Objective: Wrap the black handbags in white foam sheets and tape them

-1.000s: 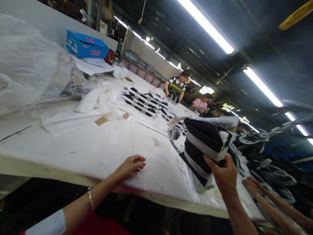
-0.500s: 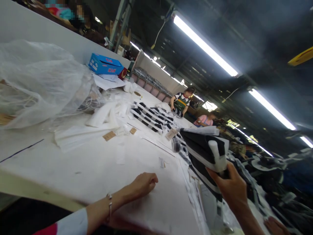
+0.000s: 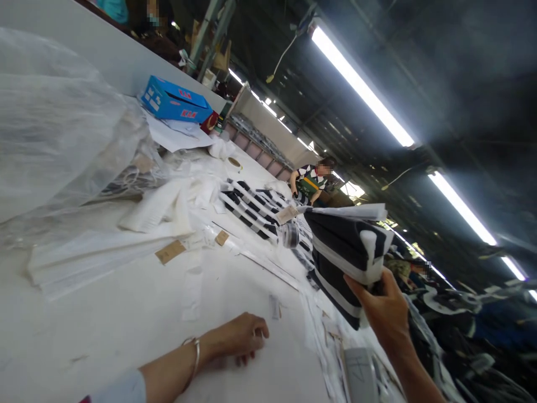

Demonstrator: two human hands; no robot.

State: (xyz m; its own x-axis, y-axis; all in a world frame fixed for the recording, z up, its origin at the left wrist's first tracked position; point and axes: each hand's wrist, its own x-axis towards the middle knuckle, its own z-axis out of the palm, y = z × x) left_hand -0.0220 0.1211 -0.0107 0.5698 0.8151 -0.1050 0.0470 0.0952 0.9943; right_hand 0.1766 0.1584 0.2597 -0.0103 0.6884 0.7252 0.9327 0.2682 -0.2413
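Note:
My right hand (image 3: 384, 310) is closed on a folded black garment with white stripes (image 3: 344, 252), held up above the right side of the white table (image 3: 126, 313). A white sheet lies on top of the folded garment. My left hand (image 3: 239, 337) rests on the table near the front, fingers curled under in a loose fist, a bangle on the wrist. A small white label (image 3: 274, 307) lies just beyond its knuckles.
Striped garments (image 3: 251, 207) lie spread further along the table, with brown card tags (image 3: 170, 252), white folded sheets (image 3: 104, 252) and a roll of tape (image 3: 289, 235). A big clear plastic bag (image 3: 54, 123) fills the left. A blue box (image 3: 174, 101) sits at the back. Another person (image 3: 310, 179) works at the far end.
My left hand has curled from spread fingers into a loose fist on the table. The right hand keeps hold of the folded garment, and the view has swung and tilted.

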